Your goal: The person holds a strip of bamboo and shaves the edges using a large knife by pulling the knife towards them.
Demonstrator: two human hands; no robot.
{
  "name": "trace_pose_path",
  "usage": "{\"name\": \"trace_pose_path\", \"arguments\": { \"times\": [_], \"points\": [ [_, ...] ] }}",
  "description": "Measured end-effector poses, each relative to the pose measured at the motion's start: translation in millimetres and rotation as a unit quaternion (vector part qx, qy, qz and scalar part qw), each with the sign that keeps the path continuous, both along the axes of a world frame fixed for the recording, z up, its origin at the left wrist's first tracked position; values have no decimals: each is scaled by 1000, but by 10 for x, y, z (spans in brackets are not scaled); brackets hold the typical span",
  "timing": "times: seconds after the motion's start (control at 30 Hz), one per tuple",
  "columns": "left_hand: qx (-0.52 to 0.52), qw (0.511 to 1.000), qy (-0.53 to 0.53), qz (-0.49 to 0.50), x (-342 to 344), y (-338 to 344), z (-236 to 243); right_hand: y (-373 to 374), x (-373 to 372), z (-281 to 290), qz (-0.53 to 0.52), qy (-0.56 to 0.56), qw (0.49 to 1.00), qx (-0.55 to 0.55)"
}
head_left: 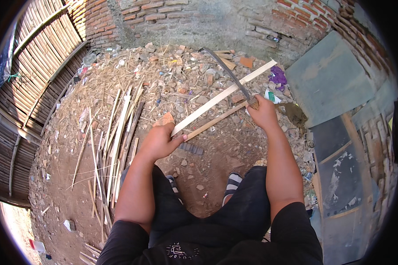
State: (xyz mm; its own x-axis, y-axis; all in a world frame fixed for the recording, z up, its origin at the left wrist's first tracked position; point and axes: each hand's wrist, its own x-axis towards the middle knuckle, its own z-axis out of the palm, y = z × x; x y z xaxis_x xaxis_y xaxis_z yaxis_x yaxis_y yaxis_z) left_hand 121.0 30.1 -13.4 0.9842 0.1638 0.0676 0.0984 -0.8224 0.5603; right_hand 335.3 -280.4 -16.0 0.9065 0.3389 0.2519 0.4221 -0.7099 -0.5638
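Littered dirt ground [70,198] is bounded by a brick wall [172,22] at the top of the frame. At centre, a pale wooden strip [208,106] is gripped at its lower-left end by the left hand [160,143], its long axis slanted toward the upper right. It is crossed by a curved blade [225,68], whose handle is clasped in the right hand [263,111], nearer the crossing; whether they touch cannot be told.

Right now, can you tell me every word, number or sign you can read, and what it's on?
Black shirt: white lettering around a small drawing; I won't copy the letters out.
Green and white wrapper: too small to read any print.
Red and white item at the lower left: too small to read.
Curved blade and pale wood strip: no writing that I can make out.
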Motion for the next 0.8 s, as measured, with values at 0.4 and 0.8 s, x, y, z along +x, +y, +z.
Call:
{"name": "trace_pose_path", "arguments": {
  "times": [0.4,0.8],
  "points": [
    [18,999,31,3,-5,10,-48,354,-385,140,198,-29,968,-154],
    [-9,1000,4,-8,-16,-37,20,131,-202,107,38,-49,998,15]
  ]
}}
